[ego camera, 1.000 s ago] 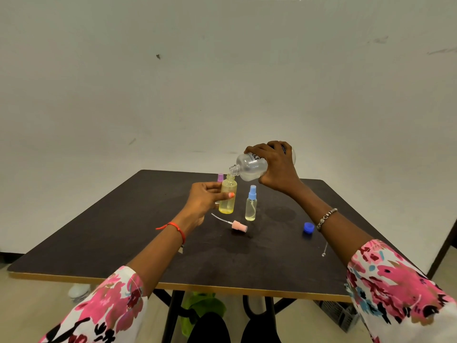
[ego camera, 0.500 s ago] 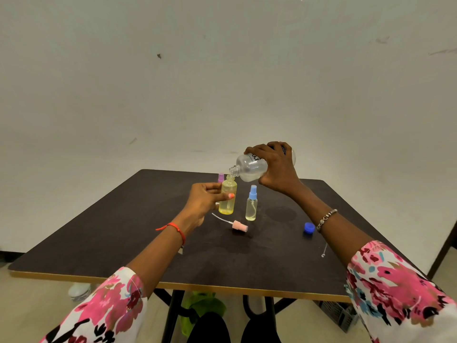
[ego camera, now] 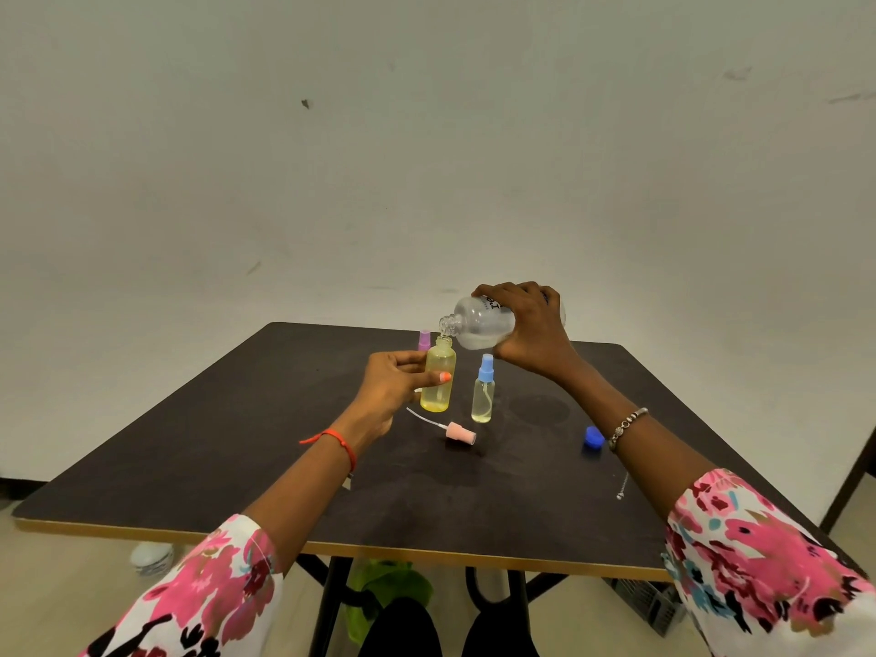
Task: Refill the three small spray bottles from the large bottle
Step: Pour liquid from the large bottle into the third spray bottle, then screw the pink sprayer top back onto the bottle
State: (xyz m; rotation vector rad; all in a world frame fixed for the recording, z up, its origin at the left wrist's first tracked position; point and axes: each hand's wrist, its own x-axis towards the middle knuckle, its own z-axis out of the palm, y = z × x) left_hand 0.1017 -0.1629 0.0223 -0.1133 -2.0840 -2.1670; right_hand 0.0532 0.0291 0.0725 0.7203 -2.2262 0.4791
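Large bottle (ego camera: 481, 322) tipped, right grip (ego camera: 533, 331) curled round it, mouth over yellow spray bottle (ego camera: 438, 388) | left grip (ego camera: 391, 388) pinches that bottle upright on bench (ego camera: 227, 467) | step: likely pouring | next: stop before overflow, refit sprayer (ego camera: 460, 432) lying near left grip

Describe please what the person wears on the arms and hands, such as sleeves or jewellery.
Both arms have sleeves of white cloth with pink, dark red and black flowers: the left sleeve and the right sleeve. A thin red thread goes around the left wrist, and a silvery beaded bracelet around the right wrist. The thumbnail of the left hand is painted orange-pink.
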